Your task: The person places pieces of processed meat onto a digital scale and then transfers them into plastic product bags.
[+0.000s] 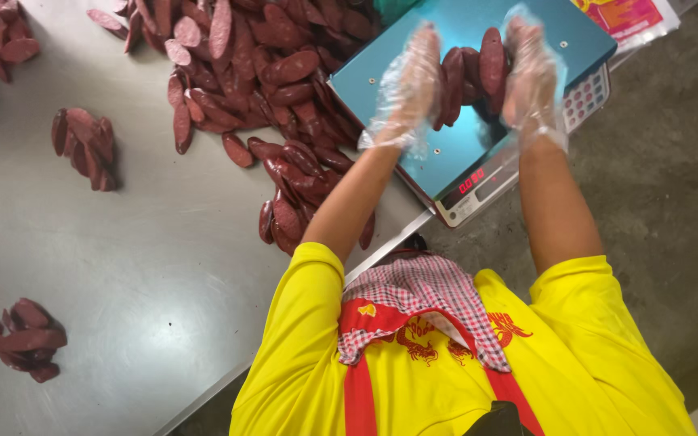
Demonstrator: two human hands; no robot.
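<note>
A wide steel surface (163, 266) fills the left and middle of the view, with a grey concrete floor (672, 186) to the right of its edge. The person stands at that edge in a yellow shirt (300, 363) with a red apron strap and a checked cloth (422, 295) at the neck.

A big heap (260, 64) of dark red sliced sausages spreads over the far part of the surface and runs right up to the side of the scale (478, 105), with slices lying against its near corner and beside the person's forearm. The scale sits on the surface's edge; its teal pan (446, 145) is bare where the hands do not cover it, and a lit display and keypad face the person. A printed packet (624, 16) lies beyond the scale.

Three smaller piles lie well apart from the heap: one (86, 145) mid-left, one (24, 339) near the lower left corner, one (2, 40) at the top left.

Both hands wear thin clear plastic gloves. The left hand (409, 81) and right hand (531, 73) press from either side on a stack (470, 73) of sausages held upright over the pan, fingers curled and grasping it between them. Whether the stack touches the pan cannot be told.
</note>
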